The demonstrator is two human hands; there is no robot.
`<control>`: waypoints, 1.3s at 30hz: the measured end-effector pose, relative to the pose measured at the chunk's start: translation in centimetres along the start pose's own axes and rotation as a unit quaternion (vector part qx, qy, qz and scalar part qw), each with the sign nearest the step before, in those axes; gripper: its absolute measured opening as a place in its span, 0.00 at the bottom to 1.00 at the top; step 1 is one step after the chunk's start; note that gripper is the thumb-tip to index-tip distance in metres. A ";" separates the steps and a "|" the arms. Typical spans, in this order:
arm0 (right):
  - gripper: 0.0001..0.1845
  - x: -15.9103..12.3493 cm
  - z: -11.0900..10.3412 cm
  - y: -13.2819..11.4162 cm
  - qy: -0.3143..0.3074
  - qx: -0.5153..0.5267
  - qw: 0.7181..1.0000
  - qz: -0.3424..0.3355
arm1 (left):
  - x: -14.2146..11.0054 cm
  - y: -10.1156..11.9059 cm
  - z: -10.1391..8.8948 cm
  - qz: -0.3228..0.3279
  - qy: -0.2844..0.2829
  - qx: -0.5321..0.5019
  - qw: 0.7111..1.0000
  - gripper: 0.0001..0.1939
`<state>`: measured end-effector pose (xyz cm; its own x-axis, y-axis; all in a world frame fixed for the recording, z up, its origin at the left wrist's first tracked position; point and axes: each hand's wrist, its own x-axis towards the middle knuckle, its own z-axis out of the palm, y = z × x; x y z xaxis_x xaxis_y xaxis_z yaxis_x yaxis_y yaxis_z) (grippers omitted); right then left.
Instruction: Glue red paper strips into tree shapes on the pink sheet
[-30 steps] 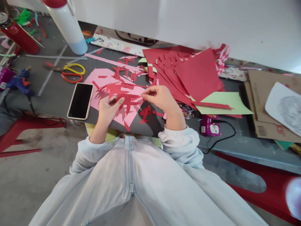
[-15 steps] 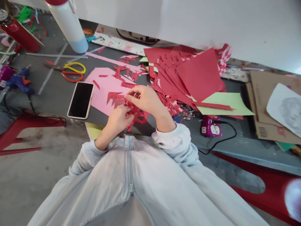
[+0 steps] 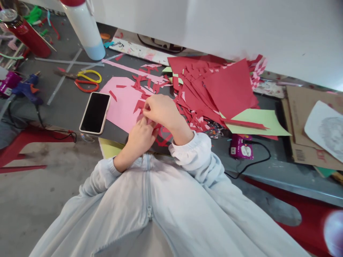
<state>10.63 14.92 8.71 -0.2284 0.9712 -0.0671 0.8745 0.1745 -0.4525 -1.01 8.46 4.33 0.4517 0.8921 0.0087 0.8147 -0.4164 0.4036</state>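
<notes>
My left hand (image 3: 140, 137) and my right hand (image 3: 160, 110) meet over the front edge of a pink paper sheet (image 3: 122, 103). Both are closed on a red paper cut-out (image 3: 160, 134) that shows between and below the fingers. Most of the cut-out is hidden by the hands. More red paper scraps (image 3: 146, 82) lie on the pink sheet behind them. A black phone (image 3: 95, 112) lies just left of my left hand.
A stack of red paper sheets (image 3: 225, 89) and a green sheet (image 3: 257, 121) lie to the right. Scissors (image 3: 85, 80), a white and blue bottle (image 3: 85, 28), a red can (image 3: 26, 34), a blue glue gun (image 3: 28, 89) stand left. Cardboard (image 3: 308, 121) is at far right.
My hands have come together toward me, drawing the red cut-out off the pink sheet to the table's front edge. The right hand moved left over the left hand.
</notes>
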 end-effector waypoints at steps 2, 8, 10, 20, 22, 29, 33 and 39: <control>0.10 0.1 0.1 0.2 0.007 -0.021 1.000 0.009 | 0.2 0.1 -0.3 -0.010 -0.007 -0.012 1.000 0.15; 0.09 0.0 -0.4 0.8 0.104 -0.005 0.994 0.027 | 0.9 -0.2 -0.6 -0.030 0.011 -0.074 0.997 0.13; 0.09 0.0 -0.6 1.3 0.137 0.034 0.989 0.037 | 1.1 -0.4 -0.5 -0.035 0.024 -0.111 0.993 0.11; 0.21 0.2 -1.2 5.6 0.196 0.394 0.896 0.067 | 2.9 -3.6 -0.4 -0.082 0.092 -0.471 0.874 0.20; 0.24 -0.1 -1.3 5.8 0.187 0.439 0.876 0.076 | 3.4 -4.4 -0.3 -0.078 0.095 -0.475 0.871 0.17; 0.30 -0.9 -1.5 5.8 0.160 0.515 0.836 0.103 | 4.9 -5.6 -0.4 -0.089 0.096 -0.461 0.878 0.10; 0.30 -1.4 -1.5 5.7 0.129 0.555 0.814 0.111 | 5.9 -5.5 -1.1 -0.102 0.117 -0.556 0.817 0.19; 0.27 -1.9 -1.7 5.5 0.082 0.572 0.810 0.098 | 7.2 -4.7 -3.1 -0.084 0.079 -0.631 0.767 0.24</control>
<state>16.57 14.35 7.91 0.0096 0.9869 -0.1608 -0.1037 -0.1590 -0.9818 -2.68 17.40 5.31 0.2480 0.9662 -0.0703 -0.1889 0.1194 0.9747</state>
